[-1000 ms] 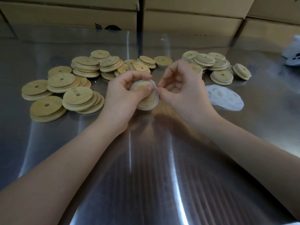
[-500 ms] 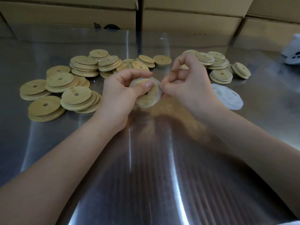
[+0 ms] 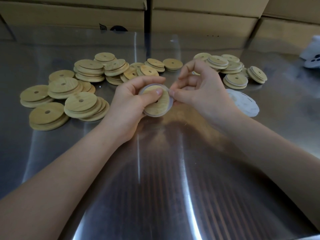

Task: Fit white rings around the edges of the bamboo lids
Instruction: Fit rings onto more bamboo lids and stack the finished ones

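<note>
Over bare table (image 3: 155,179) between lid piles (image 3: 72,94), the left hand (image 3: 131,104) grips a lid (image 3: 156,103) while the right hand (image 3: 199,90) pinches the ring (image 3: 171,101) at its right edge.

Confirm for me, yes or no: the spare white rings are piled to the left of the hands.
No: the pile of white rings lies on the steel table beside the right hand; the bare bamboo lids lie left.
</note>
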